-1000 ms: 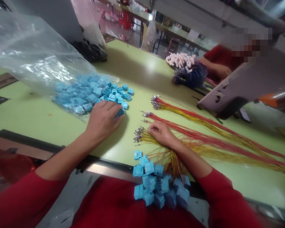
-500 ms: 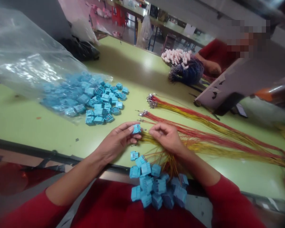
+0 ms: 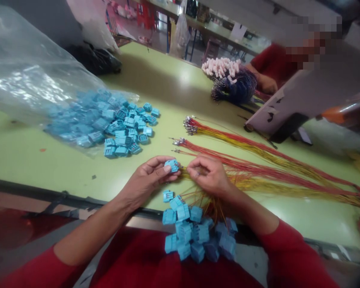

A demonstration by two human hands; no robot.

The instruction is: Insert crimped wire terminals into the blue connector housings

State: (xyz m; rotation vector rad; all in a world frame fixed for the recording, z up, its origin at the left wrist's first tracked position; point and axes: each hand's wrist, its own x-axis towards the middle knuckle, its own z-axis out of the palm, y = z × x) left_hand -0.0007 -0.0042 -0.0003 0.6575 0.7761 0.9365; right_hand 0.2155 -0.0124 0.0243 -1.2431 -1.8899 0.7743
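My left hand (image 3: 151,174) is closed on a light-blue plastic connector housing (image 3: 171,165), held between thumb and fingers above the table's front part. Close on its right, my right hand (image 3: 210,176) pinches a thin wire, whose metal end points at the housing's right face. Whether that end is inside the housing is too small to tell. Below both hands, several blue housings with wires in them (image 3: 184,231) hang in a cluster over the table edge. Red and yellow wires with bare metal terminals (image 3: 180,141) lie behind and beside my right hand.
Loose blue housings (image 3: 126,130) spill from a clear plastic bag (image 3: 33,86) on the left. Another bundle of red and yellow wires (image 3: 228,136) lies farther back. Beyond it are dark-blue wires with pale pink connectors (image 3: 222,68), near a co-worker's hand (image 3: 267,84) and a grey panel (image 3: 285,100).
The housing in my left hand has tilted a little and shows its face less. My right hand has come slightly closer to it, with the wire's end near its side.
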